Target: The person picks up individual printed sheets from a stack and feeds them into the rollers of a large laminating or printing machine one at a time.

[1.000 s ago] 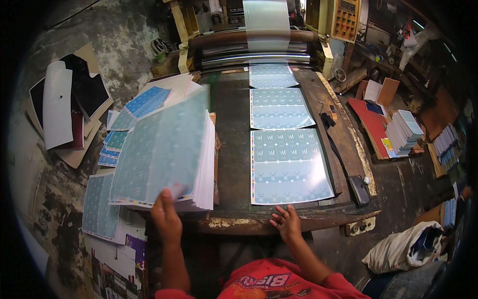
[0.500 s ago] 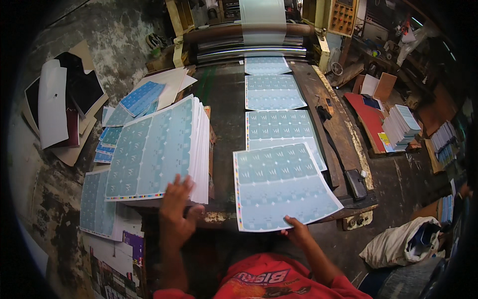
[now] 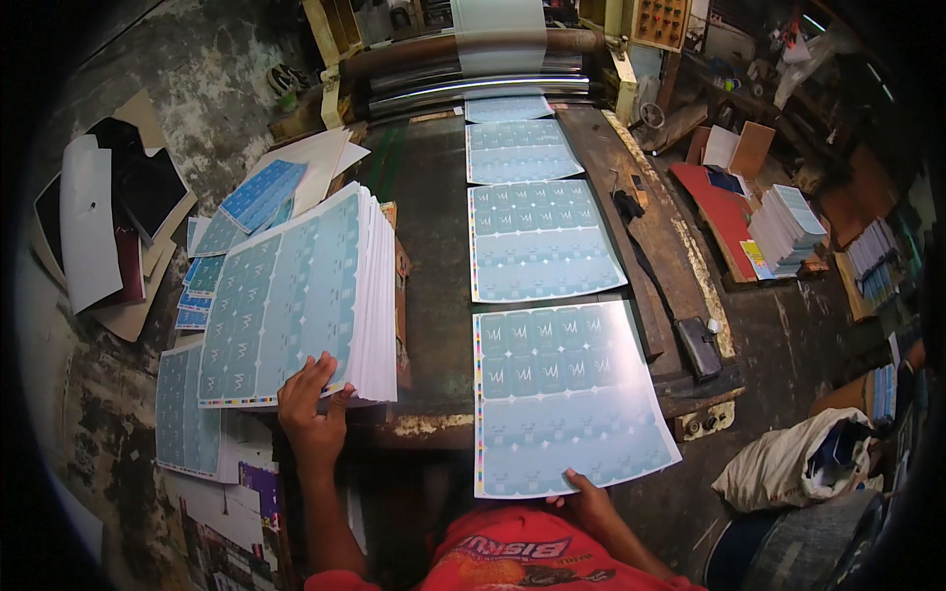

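Note:
My right hand (image 3: 589,504) pinches the near edge of a pale blue-green printed sheet (image 3: 562,414), thumb on top and the other fingers hidden underneath. This sheet slants down off the table's near side toward me. To the left stands a tall stack of similar printed sheets (image 3: 286,286). My left hand (image 3: 313,409) touches the stack's near edge, its fingers extended on the top sheet and its thumb apart. Beyond the held sheet, more printed sheets (image 3: 542,241) lie in a line leading back to the machine's rollers (image 3: 483,87).
The dark machine table (image 3: 424,266) has a worn right rail. Loose blue sheets (image 3: 264,195) lie beyond the stack. On the right are a red board (image 3: 711,212), a paper pile (image 3: 788,231) and a white sack (image 3: 788,463). Cardboard and a curled white sheet (image 3: 89,227) lie left.
The held sheet has come nearer to me and now lies apart from the sheet behind it. My left hand has shifted left and settled against the stack's near edge.

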Demonstrator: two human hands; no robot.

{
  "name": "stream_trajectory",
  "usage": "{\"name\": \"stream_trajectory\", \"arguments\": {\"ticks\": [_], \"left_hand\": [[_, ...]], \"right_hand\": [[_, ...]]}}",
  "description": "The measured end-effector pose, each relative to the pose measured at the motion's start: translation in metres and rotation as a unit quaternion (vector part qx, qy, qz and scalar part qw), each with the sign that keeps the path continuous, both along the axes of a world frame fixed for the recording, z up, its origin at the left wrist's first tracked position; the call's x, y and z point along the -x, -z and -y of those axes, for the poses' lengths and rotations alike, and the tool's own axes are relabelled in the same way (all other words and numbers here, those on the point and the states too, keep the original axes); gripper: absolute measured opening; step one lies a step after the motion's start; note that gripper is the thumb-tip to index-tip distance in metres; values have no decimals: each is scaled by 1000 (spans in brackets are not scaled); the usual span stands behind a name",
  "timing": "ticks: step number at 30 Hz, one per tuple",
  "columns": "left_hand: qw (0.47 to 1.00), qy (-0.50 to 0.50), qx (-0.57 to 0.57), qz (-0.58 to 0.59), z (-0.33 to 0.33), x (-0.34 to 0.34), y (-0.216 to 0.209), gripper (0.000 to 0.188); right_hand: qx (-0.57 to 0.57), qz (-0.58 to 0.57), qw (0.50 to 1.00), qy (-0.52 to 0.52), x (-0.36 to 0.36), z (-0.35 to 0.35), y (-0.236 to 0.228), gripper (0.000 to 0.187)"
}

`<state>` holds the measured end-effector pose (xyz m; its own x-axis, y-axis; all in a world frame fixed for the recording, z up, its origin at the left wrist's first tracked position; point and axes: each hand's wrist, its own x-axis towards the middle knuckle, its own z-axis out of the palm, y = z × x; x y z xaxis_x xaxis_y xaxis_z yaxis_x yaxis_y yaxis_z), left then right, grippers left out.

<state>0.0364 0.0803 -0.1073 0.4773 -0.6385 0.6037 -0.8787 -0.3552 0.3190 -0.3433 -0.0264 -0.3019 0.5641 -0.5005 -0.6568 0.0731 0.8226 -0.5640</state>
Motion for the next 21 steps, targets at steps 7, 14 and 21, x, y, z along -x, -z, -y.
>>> {"name": "stream_trajectory", "arguments": {"ticks": [7, 14, 21], "left_hand": [[994, -19, 79, -76, 9, 2, 0, 29], [985, -95, 99, -103, 18, 2, 11, 27], [997, -36, 62, -31, 8, 8, 2, 27]], "right_hand": [[48, 64, 996, 34, -24, 30, -3, 40], [42, 88, 991, 95, -54, 61, 4, 42], [51, 52, 987, 140, -81, 88, 27, 43]]}}
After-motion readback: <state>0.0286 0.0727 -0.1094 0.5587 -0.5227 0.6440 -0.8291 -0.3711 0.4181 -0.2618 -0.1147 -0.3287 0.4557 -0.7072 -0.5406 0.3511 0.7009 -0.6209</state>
